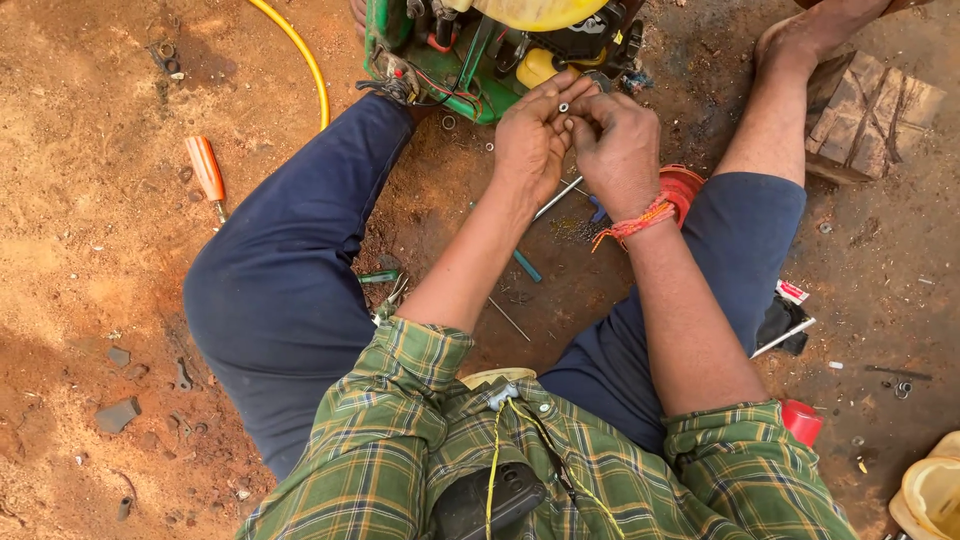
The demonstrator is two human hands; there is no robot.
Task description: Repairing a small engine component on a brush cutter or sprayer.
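Outdoor repair spot on bare ground, a makeshift open-air workshop. Red-brown dirt floor (80,250) all round, oil-darkened toward the middle. At twelve o'clock a green and yellow small engine machine (480,50), partly stripped. At ten o'clock an orange-handled screwdriver (206,172) and a yellow hose (300,50). At two o'clock a wooden block (870,115). Loose washers, bolts and thin metal rods (510,320) scattered in the dirt near the centre.

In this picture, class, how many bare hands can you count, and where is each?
2. The left hand and right hand meet before the green machine, pinching a small ring. More may be hidden.
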